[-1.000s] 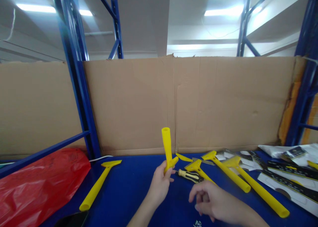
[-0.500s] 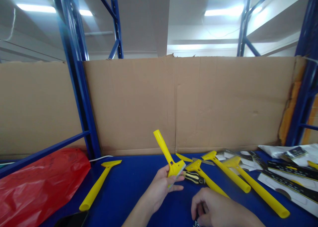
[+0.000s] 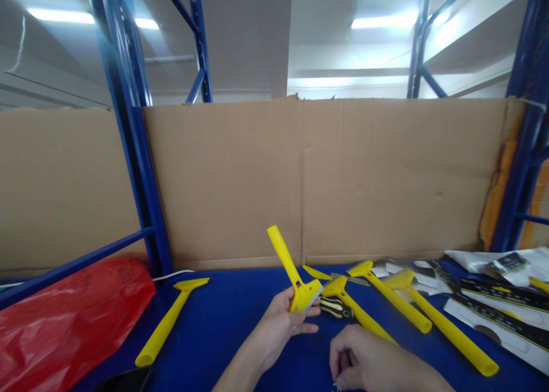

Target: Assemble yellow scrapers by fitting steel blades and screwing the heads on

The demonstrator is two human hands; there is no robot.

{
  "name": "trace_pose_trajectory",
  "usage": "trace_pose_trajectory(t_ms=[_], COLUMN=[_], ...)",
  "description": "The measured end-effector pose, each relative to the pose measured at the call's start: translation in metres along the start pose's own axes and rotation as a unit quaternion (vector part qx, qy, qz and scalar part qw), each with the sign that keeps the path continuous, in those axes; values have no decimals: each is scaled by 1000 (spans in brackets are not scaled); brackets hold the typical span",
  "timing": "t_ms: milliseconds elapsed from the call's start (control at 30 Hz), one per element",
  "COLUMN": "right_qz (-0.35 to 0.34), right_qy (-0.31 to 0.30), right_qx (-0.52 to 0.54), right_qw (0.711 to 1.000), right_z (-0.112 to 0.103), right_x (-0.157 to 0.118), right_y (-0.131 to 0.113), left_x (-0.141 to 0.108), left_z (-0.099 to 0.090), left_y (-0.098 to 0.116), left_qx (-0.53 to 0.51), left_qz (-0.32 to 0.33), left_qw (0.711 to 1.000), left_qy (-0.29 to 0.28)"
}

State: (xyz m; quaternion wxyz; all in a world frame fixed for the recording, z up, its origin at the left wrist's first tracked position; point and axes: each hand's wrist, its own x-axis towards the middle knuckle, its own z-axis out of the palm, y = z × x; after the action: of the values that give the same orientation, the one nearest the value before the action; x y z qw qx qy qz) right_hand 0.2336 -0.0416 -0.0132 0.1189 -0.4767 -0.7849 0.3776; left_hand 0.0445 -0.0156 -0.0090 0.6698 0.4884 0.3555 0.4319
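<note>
My left hand point(image 3: 274, 332) is closed on the head end of a yellow scraper point(image 3: 285, 257), whose handle points up and away to the left. A metal strip runs along the scraper's front edge. Low in the view, my right hand point(image 3: 371, 355) has its fingers curled together over small shiny metal pieces point(image 3: 336, 387), too small and cut off to name. Whether it grips one is hidden. A screwdriver with a black and cream handle point(image 3: 335, 308) lies just beyond the hands, beside another yellow scraper point(image 3: 360, 312).
More yellow scrapers lie on the blue table point(image 3: 201, 335): one at left point(image 3: 165, 329), two at right point(image 3: 397, 306) . Black-and-white card packages point(image 3: 497, 323) pile up at far right. A red plastic bag point(image 3: 81, 317) and a dark flat object point(image 3: 124, 379) sit at left. Cardboard point(image 3: 240, 180) walls the back.
The scraper in my left hand has turned slightly, showing more of its head's flat face. My right hand stays low in nearly the same place, fingers still curled.
</note>
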Motion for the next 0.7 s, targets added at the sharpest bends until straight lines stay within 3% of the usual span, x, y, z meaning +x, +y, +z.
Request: trace_pose_trajectory(t_ms=[167,367,467,700], right_qz=[16,-71,-106,-122], right_qy=[31,249,321,344], right_qx=[42,93,69,0], right_qw=[999,961,938,931], right_z=[0,-5,-8,-5], right_x=[1,11,14,15], right_y=[-7,-8,-4,1], left_x=[1,-1,-3,-7], left_z=[0,3,7,17], left_y=[-2,-1,-2,-3], left_qx=[3,17,28,35], left_qz=[-3,-3,-11,-26], left_qw=[1000,999,999,998], left_qy=[-2,-29,-32,-55])
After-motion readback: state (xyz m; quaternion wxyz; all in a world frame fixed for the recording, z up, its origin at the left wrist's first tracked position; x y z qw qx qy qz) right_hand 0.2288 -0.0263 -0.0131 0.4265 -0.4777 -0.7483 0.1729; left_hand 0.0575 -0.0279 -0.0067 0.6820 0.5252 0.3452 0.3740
